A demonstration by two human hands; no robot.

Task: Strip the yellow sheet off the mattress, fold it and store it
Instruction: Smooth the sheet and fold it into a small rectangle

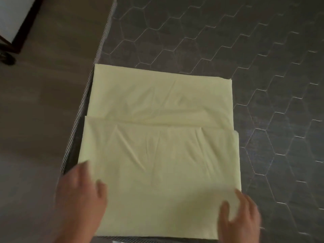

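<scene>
Two hands lie low in the frame: the left hand (81,197) and right hand (240,216) rest flat, fingers spread, on the near corners of the folded yellow sheet (161,137). It lies mid-frame on the grey mattress (228,41); brown floor (43,102) lies left.

left hand (80,199) flat, right hand (240,218) fingers spread
</scene>
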